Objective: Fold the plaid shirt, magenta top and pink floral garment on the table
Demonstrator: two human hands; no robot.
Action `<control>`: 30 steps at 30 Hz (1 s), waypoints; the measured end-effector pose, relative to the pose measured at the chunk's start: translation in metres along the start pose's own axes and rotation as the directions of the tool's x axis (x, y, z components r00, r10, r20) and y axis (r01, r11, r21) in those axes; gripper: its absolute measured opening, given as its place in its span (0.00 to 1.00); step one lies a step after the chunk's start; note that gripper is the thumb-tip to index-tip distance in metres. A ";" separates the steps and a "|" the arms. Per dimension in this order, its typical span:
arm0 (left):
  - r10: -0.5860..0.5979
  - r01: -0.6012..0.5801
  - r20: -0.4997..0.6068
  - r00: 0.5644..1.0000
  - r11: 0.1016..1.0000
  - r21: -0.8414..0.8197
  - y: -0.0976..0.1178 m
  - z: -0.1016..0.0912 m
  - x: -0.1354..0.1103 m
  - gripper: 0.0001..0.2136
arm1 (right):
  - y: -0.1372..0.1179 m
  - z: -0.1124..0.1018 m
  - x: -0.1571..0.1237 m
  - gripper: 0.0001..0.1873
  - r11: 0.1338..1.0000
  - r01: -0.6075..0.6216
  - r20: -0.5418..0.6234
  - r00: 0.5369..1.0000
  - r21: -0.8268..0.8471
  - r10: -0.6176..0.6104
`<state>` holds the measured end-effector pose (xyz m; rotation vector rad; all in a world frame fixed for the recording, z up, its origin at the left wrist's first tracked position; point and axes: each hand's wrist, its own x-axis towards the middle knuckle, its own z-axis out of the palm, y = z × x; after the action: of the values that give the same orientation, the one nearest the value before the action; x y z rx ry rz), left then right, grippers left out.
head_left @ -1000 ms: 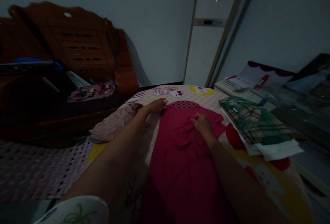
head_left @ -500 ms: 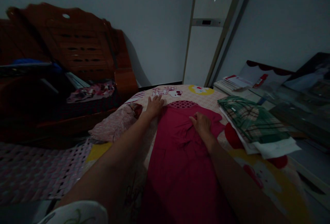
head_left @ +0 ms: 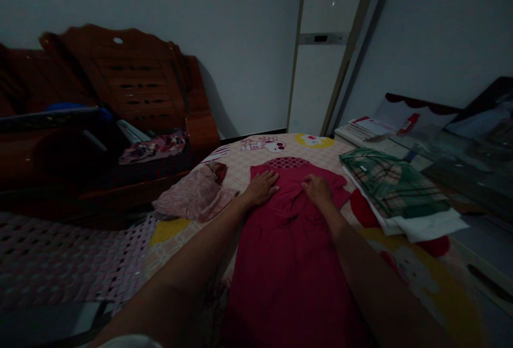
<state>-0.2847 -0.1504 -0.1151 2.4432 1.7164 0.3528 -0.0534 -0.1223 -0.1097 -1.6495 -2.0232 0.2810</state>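
Observation:
A dark red garment (head_left: 288, 252) lies spread lengthwise on a patterned bed sheet (head_left: 420, 278). My left hand (head_left: 262, 187) rests flat on its upper left part, fingers stretched out. My right hand (head_left: 318, 190) lies on the upper right part beside bunched folds of the cloth, fingers curled down onto the fabric; whether it pinches any cloth I cannot make out. Both forearms reach across the garment from the near edge.
A crumpled pink cloth (head_left: 196, 195) lies left of the garment. Folded plaid and white clothes (head_left: 396, 195) are stacked at the right. A wooden bench (head_left: 120, 97) with items stands at the left, papers (head_left: 368, 126) and a glass surface at the far right.
My left hand has moved from the garment's top left edge inward and now lies flat on the cloth. The right hand has hardly shifted. The view has moved a little.

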 end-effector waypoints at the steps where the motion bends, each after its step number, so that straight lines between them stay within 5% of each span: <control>1: -0.008 0.007 -0.016 1.000 1.000 -0.012 0.002 -0.003 0.000 0.26 | -0.001 -0.001 0.000 0.14 1.000 0.006 -0.013 1.000 0.030 -0.006; 4: 0.026 -0.031 -0.081 0.996 0.997 -0.065 0.014 -0.013 -0.003 0.25 | -0.009 -0.020 0.004 0.13 0.982 0.069 -0.084 0.995 0.176 -0.054; 9: 0.157 -0.161 -0.039 0.987 0.973 -0.163 0.033 -0.008 -0.011 0.20 | -0.047 -0.087 0.010 0.12 0.884 0.314 -0.234 0.941 0.347 -0.243; 12: 0.157 -0.173 -0.102 0.982 0.969 -0.177 0.032 0.008 -0.010 0.20 | -0.064 -0.107 -0.003 0.10 0.870 0.365 -0.153 0.931 0.332 -0.332; 17: 0.165 -0.199 -0.184 0.969 0.962 -0.185 0.024 0.025 -0.004 0.19 | -0.054 -0.067 -0.052 0.17 0.919 0.293 0.172 0.923 0.263 -0.344; 21: 0.188 -0.215 -0.171 0.967 0.963 -0.162 0.024 0.022 -0.004 0.20 | -0.038 -0.035 -0.078 0.24 0.962 0.231 0.251 0.932 0.148 -0.263; 30: 0.166 -0.183 -0.132 0.977 0.974 -0.130 0.026 0.020 0.000 0.21 | -0.043 -0.038 -0.078 0.16 0.968 0.183 0.365 0.901 0.173 -0.235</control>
<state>-0.2558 -0.1583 -0.1282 2.5199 1.4635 0.6316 -0.0605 -0.2128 -0.0772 -1.3564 -2.3860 0.6929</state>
